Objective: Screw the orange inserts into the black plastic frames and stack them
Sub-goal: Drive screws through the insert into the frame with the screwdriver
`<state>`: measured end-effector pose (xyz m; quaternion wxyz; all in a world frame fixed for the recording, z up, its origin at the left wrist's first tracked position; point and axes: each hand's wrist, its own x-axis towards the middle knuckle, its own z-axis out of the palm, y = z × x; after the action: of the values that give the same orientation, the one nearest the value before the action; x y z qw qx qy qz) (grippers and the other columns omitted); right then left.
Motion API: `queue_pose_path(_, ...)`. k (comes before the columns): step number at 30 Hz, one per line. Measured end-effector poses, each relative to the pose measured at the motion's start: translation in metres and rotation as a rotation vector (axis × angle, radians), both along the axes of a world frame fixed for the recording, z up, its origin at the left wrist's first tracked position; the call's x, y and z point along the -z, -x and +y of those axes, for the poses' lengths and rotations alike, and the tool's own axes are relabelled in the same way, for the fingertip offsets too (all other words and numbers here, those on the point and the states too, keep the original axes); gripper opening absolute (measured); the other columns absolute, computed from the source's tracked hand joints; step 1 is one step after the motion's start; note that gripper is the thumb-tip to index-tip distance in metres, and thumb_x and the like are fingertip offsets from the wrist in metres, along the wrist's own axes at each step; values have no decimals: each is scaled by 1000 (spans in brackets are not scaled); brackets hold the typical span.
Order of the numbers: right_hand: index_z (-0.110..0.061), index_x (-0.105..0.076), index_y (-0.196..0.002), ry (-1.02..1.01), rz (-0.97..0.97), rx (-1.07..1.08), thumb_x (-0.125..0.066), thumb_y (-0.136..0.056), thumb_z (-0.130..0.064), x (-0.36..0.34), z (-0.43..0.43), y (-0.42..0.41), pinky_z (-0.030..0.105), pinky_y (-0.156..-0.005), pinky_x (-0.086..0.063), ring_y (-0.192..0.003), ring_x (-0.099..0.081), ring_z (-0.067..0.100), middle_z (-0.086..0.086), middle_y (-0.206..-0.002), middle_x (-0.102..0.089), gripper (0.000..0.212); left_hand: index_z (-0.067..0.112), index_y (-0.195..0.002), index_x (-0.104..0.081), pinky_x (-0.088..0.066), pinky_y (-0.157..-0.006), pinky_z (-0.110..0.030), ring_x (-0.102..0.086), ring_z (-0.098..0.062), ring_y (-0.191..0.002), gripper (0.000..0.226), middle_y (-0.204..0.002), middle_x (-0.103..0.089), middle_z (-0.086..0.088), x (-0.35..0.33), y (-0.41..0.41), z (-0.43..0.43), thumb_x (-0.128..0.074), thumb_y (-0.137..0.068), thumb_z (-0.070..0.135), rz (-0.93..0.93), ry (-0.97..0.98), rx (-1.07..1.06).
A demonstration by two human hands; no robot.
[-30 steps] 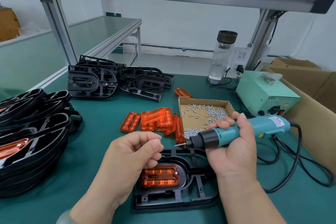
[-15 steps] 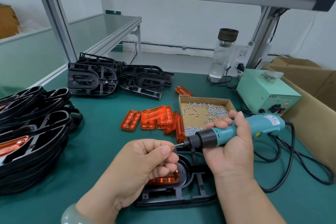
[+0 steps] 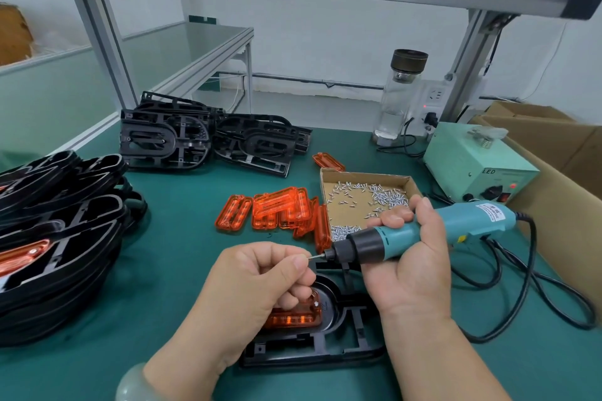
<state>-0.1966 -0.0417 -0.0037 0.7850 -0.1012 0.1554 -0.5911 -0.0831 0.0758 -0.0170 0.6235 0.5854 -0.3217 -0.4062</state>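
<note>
– Orange insert (image 3: pixel 293 317) lies seated in the black frame (image 3: pixel 325 352) at lower centre of the frame, right under your hands. Which step is this?

– Loading a screw, I'd judge. Your left hand (image 3: pixel 257 280) has its fingers (image 3: pixel 298 265) pinched on a screw (image 3: pixel 311 256) at the tip of the screwdriver (image 3: pixel 371 242). Your right hand (image 3: pixel 410 270) is wrapped round the tool's body.

– And next?

– Tip the bit down to a corner hole of the insert, keep it upright, and steady the frame.

– Room to move?

– There is bare surface (image 3: pixel 169 270) left of the frame, and the stack of frames (image 3: pixel 58 238) sits at far left. Mind the cord (image 3: pixel 527 286) looping at right, and the screw box (image 3: pixel 365 202) just behind the tool.
</note>
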Motion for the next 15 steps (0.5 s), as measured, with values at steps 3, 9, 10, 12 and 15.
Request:
queue_pose_path(3,-21,-51,-83,25,16,9,-58,-93,-21,2,0,0,19,-55,-49,-47,-47,4,-10,-62,-47,12,28,-77,-75,-48,-51,-15,-66,-10,-59,16,-71,-73,-5,2,0,0,-67,-83,15,-119,-12,-30)
queue_pose_path(9,-21,-50,-91,92,54,27,-56,-94,-19,5,1,-3,20,-57,-49,-48,-46,4,-10,-62,-47,8,35,-75,-72,-48,-52,-13,-64,-4,-57,19,-65,-71,6,0,0,2,-66,-83,19,-385,-16,-81)
queue_pose_path(10,-21,-49,-91,99,52,26,-56,-94,-19,6,1,-3,19,-57,-48,-48,-46,4,-10,-62,-47,8,35,-75,-71,-49,-53,-13,-63,-2,-56,18,-64,-70,7,-1,0,3,-66,-82,20,-432,-8,-81)
queue_pose_path(12,-22,-49,-91,106,49,29,-57,-93,-19,6,1,-3,19,-56,-49,-48,-46,4,-10,-62,-47,8,36,-75,-70,-47,-54,-11,-60,0,-54,17,-62,-69,8,-2,0,5,-66,-81,21,-499,8,-79)
queue_pose_path(15,-21,-49,-88,93,46,27,-56,-94,-19,5,1,-2,19,-55,-48,-47,-46,4,-10,-61,-46,9,38,-75,-71,-48,-54,-11,-60,-2,-54,21,-64,-70,7,-1,2,4,-69,-80,18,-519,23,-105)
